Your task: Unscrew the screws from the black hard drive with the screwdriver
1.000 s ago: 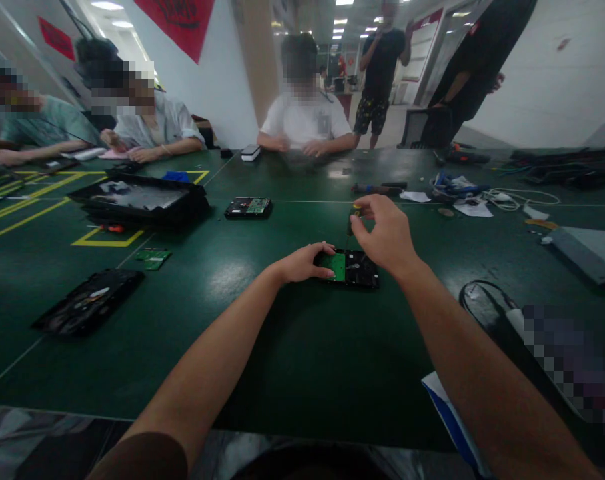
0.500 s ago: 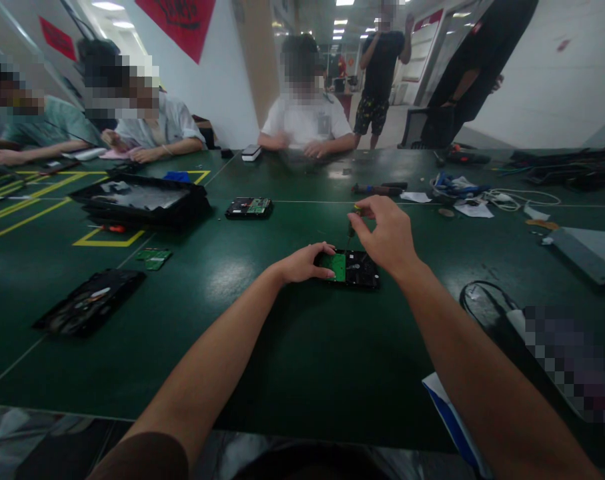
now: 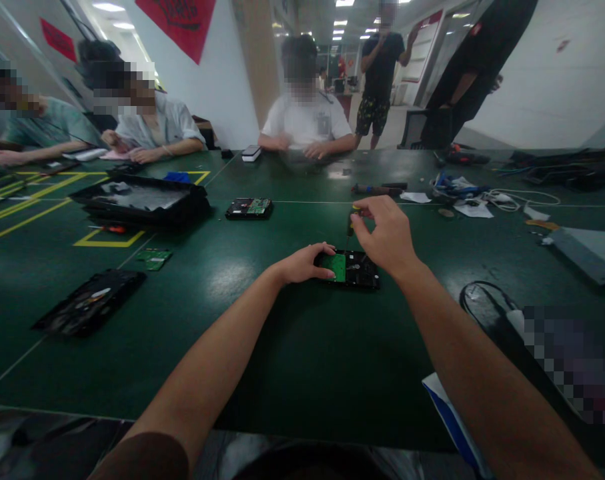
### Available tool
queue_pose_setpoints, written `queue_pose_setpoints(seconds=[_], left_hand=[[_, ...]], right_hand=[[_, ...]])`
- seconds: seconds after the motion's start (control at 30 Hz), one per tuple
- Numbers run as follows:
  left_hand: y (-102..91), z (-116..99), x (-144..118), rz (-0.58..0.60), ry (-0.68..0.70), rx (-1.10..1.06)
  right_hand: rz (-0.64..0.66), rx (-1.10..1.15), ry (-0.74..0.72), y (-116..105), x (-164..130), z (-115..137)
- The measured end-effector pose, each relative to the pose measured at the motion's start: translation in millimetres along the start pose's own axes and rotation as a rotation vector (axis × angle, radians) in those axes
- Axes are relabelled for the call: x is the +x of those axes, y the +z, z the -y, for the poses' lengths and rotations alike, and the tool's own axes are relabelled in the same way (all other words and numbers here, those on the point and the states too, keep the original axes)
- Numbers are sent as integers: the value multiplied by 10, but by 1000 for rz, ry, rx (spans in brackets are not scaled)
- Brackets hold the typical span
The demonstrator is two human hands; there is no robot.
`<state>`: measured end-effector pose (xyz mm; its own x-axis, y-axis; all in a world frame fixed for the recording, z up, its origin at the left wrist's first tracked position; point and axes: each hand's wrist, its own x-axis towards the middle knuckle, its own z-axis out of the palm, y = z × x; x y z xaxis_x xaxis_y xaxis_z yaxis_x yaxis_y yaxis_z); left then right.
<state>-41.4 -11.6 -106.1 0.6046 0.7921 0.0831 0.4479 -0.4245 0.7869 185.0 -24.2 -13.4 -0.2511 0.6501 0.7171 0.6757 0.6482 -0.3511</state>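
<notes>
A hard drive (image 3: pixel 362 270) lies flat on the green table, its green circuit board facing up on the left half. My left hand (image 3: pixel 309 263) grips its left end, thumb on the near side and fingers on the far side. Above the drive, my right hand (image 3: pixel 385 230) is closed around the handle of a small screwdriver (image 3: pixel 351 225). The screwdriver stands nearly upright, its shaft pointing down at the far edge of the board. Whether the tip sits in a screw is too small to tell.
Another hard drive (image 3: pixel 249 208) lies further back. At left are a black tray (image 3: pixel 142 200), a loose green circuit board (image 3: pixel 155 259) and a black drive casing (image 3: pixel 91 301). A grey metal box (image 3: pixel 589 253) and a cable (image 3: pixel 482 287) lie at right. People sit across the table.
My right fingers have shifted slightly on the screwdriver, and more of its handle shows. The left hand and the hard drive stay in place.
</notes>
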Motion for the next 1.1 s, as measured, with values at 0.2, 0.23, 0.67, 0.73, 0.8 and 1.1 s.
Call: queue_pose_setpoints(seconds=[0.2, 0.23, 0.67, 0.73, 0.8, 1.1], left_hand=[[2, -1, 1, -3, -1, 4], [2, -1, 1, -1, -4, 1], [-9, -15, -8, 7, -6, -4], [-5, 3, -1, 6, -1, -6], [-1, 15, 5, 6, -2, -6], [7, 5, 0, -4, -2, -5]], right_hand=[[3, 54, 78, 14, 2, -38], [8, 52, 75, 10, 3, -36], [4, 23, 66, 3, 4, -37], [7, 5, 36, -10, 6, -20], [7, -11, 14, -11, 7, -14], [-20, -10, 36, 10, 4, -32]])
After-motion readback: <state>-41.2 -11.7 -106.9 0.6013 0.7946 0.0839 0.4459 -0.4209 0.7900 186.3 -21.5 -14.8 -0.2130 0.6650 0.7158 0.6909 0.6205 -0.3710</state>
